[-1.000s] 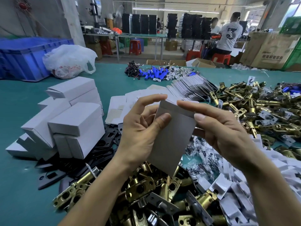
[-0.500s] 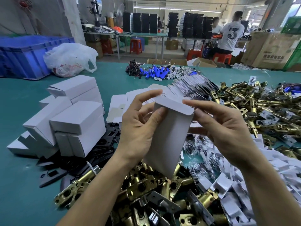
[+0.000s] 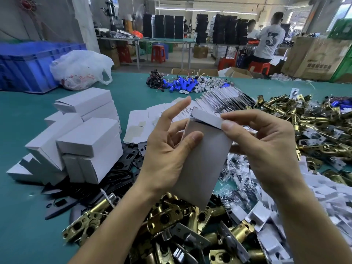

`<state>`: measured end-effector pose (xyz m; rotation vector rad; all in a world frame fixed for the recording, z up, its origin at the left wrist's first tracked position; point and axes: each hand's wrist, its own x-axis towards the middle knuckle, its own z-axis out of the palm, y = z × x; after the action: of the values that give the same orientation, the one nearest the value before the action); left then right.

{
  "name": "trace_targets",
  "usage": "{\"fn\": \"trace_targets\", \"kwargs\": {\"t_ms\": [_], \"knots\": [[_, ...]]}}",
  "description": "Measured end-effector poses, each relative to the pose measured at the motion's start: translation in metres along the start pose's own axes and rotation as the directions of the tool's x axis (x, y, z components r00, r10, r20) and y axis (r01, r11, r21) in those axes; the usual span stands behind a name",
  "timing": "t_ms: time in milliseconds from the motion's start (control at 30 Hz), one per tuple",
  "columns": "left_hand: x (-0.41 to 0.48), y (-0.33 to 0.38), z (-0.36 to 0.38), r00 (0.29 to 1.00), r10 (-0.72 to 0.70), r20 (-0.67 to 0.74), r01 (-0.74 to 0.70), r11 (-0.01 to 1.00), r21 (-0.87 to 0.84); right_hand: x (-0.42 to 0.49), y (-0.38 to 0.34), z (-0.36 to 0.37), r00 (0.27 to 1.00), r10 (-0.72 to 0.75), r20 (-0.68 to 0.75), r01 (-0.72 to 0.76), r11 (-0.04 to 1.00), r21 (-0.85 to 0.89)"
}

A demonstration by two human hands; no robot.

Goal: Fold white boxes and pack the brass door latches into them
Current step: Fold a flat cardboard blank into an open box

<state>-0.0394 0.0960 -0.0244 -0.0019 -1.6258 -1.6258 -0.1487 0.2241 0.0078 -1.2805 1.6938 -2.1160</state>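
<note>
We held the white box (image 3: 202,162) above the brass door latches (image 3: 165,216) heaped on the tabletop (image 3: 21,216), our left hand (image 3: 163,157) gripping its body, the fingers (image 3: 239,116) of our right hand (image 3: 266,149) pinching the end flap (image 3: 206,119). Folding was under way; next, the flap likely needed tucking squarely inside.

Two hands are here, left hand (image 3: 165,151) and right hand (image 3: 266,149), with one half-folded white box (image 3: 205,161). Upper left: one blue crate (image 3: 24,65), one plastic bag (image 3: 80,69).

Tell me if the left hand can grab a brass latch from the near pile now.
Probably not: the left hand grips the white box, though the brass latches lie uncovered below.
</note>
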Motion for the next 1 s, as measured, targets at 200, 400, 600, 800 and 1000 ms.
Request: {"fn": "trace_targets", "kwargs": {"t_ms": [200,400,600,800,1000], "knots": [[0.0,0.001,-0.001,1.0,-0.002,-0.001,0.002,1.0,-0.003,0.0,-0.004,0.0,0.999,0.011,-0.034,-0.01,1.0,0.02],[0.0,-0.001,0.0,1.0,0.002,0.013,-0.002,1.0,-0.018,0.0,-0.004,-0.003,1.0,-0.001,-0.008,0.001,1.0,-0.003],[0.0,-0.002,0.001,0.999,0.007,0.033,-0.005,0.999,-0.042,0.001,0.001,-0.005,1.0,-0.015,0.021,0.016,0.999,-0.044],[-0.001,-0.003,0.002,0.999,0.016,0.035,-0.015,0.999,-0.037,0.001,0.006,-0.01,0.997,-0.043,0.061,0.053,0.983,-0.175],[-0.001,-0.003,0.001,1.0,0.016,0.017,-0.016,1.0,-0.012,0.0,0.004,-0.011,0.987,-0.008,0.162,0.036,0.985,-0.17]]}}
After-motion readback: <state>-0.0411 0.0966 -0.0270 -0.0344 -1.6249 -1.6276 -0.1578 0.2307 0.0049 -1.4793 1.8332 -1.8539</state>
